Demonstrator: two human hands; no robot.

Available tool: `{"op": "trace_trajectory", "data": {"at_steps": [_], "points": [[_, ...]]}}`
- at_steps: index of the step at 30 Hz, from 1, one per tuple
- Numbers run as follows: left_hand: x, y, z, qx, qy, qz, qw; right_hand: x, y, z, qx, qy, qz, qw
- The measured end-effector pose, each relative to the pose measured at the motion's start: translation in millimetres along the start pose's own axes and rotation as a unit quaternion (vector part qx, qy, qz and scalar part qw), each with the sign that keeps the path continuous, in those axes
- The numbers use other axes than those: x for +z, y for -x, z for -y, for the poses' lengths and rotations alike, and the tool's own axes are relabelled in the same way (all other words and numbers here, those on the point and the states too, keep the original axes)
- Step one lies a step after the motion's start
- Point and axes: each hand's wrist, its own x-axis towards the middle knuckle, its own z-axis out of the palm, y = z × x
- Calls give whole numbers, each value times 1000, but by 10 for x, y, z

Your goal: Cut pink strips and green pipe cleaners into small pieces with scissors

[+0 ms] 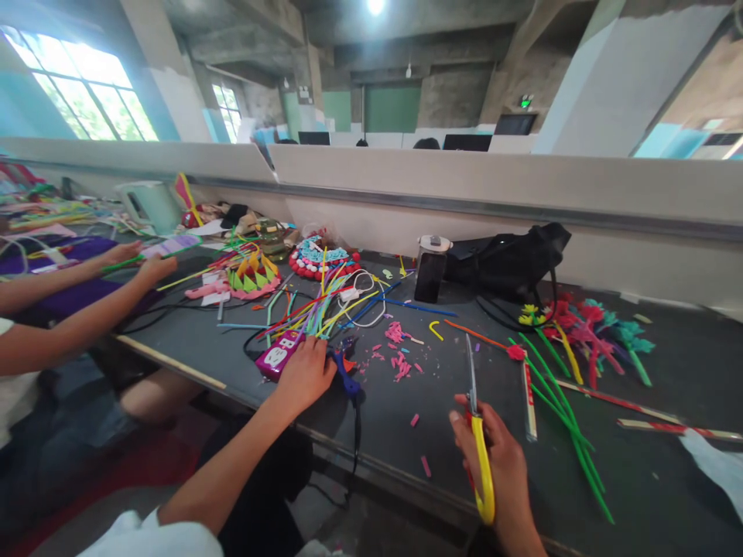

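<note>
My right hand (504,456) is closed around the yellow handles of a pair of scissors (474,410), blades pointing away from me over the dark table (441,402). My left hand (305,371) rests on a bundle of coloured pipe cleaners (325,305), fingers curled over their near ends. A pink power strip (279,354) lies just left of it and a blue glue gun (347,371) just to its right. Pink scraps (398,360) are scattered between my hands.
Another person's arms (87,294) reach in from the left holding a green stem. Finished pipe-cleaner flowers (580,325) and green stems (557,402) lie at right. A black bag (511,259), a dark jar (430,267) and a crown-shaped craft (252,275) stand farther back, before a grey partition.
</note>
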Motion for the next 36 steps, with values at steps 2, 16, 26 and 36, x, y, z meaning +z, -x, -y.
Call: {"op": "trace_trajectory", "data": {"at_steps": [2,16,26,36], "points": [[-2,-93,-95,-3,-11,-23,1000,4,-1,-5,1,-7,0,1000],[275,-343,-181,-24,-10,16,1000,1,-21,-75,-46,36,0,998],[258,-335,-187,-28,8,14,999,19,-26,-114,-67,43,-21,997],[256,-361,-130,-36,37,4,999,-3,7,-37,-70,33,-22,997]]}}
